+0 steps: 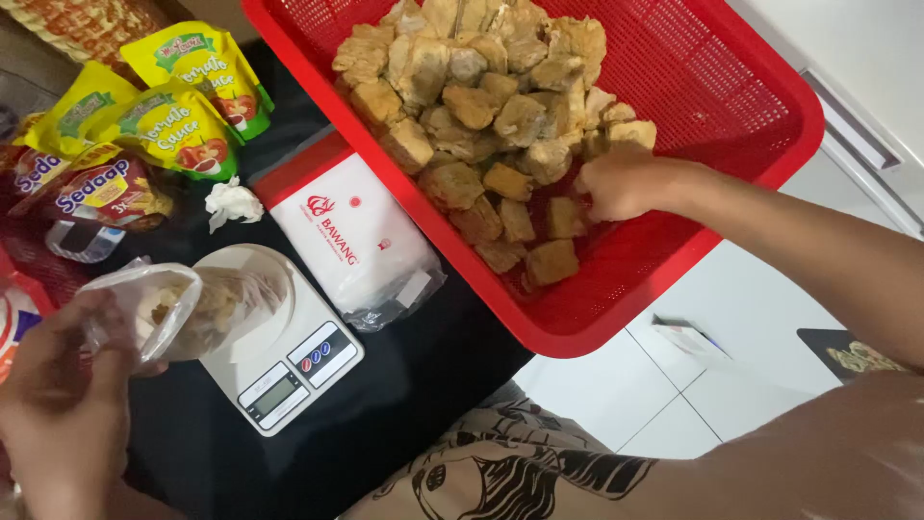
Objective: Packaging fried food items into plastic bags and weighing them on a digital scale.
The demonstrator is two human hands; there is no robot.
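right hand (621, 183) curls on a tofu cube (566, 218) in basket (770, 87) | left hand (58, 404) pinches bag (183, 308) open, left of basket, over scale (289, 356) | risk: limp mouth sags; cubes could spill

A heap of golden-brown fried tofu cubes (491, 106) fills the far half of a red perforated plastic basket (741, 106), rough-skinned and piled loosely; a few lie singly nearer the basket's front rim; a clear plastic bag (178, 308), mouth held open and tilted, holds a few pieces, just above a white kitchen scale (289, 356).
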